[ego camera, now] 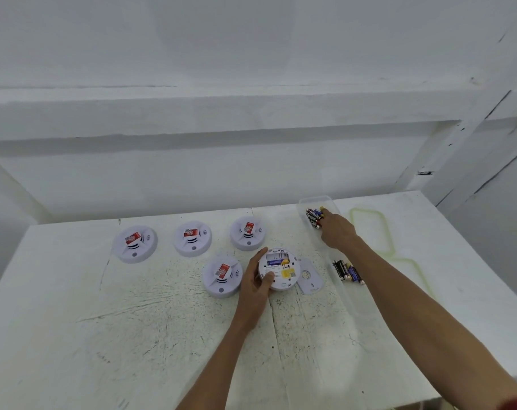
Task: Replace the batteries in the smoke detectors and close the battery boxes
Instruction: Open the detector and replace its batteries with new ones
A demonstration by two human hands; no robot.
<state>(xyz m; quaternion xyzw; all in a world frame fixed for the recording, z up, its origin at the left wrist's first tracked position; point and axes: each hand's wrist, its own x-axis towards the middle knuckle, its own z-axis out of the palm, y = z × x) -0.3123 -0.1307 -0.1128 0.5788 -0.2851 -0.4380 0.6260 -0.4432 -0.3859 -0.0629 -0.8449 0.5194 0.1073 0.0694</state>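
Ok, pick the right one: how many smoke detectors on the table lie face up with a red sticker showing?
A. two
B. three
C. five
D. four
D: four detectors lie face up with red stickers, three in the far row and one nearer, while the fifth detector, steadied by the left hand, is turned over with its battery box open.

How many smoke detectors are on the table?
5. Three sit in a back row: left, middle, right. A fourth lies nearer, and the fifth, opened, is under the left hand.
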